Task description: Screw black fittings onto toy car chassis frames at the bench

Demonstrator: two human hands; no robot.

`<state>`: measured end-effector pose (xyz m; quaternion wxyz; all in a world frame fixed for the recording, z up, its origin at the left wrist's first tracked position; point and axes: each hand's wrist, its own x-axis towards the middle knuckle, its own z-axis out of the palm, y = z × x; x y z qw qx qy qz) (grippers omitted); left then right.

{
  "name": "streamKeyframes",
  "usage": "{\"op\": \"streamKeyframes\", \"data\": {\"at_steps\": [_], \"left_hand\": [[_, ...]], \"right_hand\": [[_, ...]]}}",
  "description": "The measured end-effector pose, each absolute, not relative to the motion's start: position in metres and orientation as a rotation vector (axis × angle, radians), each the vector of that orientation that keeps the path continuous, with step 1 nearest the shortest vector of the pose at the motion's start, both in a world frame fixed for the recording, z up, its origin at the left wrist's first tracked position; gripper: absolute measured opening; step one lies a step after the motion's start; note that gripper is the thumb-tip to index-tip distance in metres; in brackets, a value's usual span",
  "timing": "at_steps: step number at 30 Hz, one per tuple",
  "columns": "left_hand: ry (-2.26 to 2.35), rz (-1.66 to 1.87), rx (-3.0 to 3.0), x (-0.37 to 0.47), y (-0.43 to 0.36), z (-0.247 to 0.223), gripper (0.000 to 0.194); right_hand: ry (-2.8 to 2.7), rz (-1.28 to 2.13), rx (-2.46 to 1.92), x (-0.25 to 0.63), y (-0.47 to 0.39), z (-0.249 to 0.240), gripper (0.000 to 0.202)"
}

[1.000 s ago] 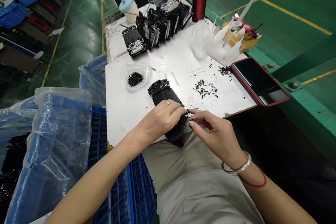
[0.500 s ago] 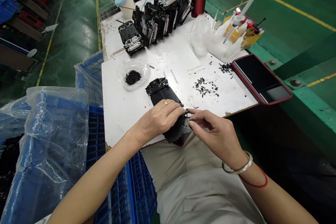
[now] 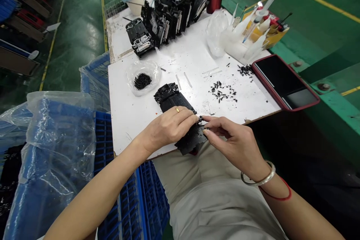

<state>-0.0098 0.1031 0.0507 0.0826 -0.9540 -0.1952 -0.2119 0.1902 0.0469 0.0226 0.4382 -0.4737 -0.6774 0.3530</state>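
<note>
Two-handed work at the near edge of a white worktop [image 3: 125, 116]. Left hand [image 3: 170, 125]: laid across a black unit [image 3: 177, 101], with bent fingers grasping it. Right hand [image 3: 236, 142]: thumb and fingertips drawn near each other at the unit's right side, beside a small dark part; impossible to tell whether pinching it. Beyond the left hand, to its left: an open clear plastic bag [image 3: 155, 70], holding a heap of small black pieces [image 3: 142, 81]. Straight beyond the right hand: loose black bits [image 3: 223, 92], scattered outside any container. Farther beyond, to the right: a yellow box [image 3: 277, 37] with a red object inside, near a syringe [image 3: 259, 14] and a crumpled clear bag [image 3: 215, 32]. Far beyond the left hand: a lidded cup [image 3: 137, 5] with hidden contents, next to stacked black units [image 3: 157, 22]. Left of the grip, lower: a blue crate [image 3: 103, 142], beside another under plastic film [image 3: 60, 131].
</note>
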Motion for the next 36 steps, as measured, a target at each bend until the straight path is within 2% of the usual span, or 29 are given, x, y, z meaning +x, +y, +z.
{"op": "streamKeyframes", "data": {"at_steps": [12,21,36], "left_hand": [[-0.418,-0.503,-2.762,-0.009,0.104,0.057,0.008],[-0.516,-0.573,-2.817,-0.009,0.103,0.052,0.012],[-0.575,-0.378,-2.86,-0.007,0.098,0.064,0.014]], "right_hand": [[-1.667,0.947,-1.182,0.192,0.049,0.026,0.004],[-1.701,0.963,-1.184,0.196,0.052,0.026,0.004],[-1.712,1.015,-1.144,0.198,0.054,0.027,0.005]]}}
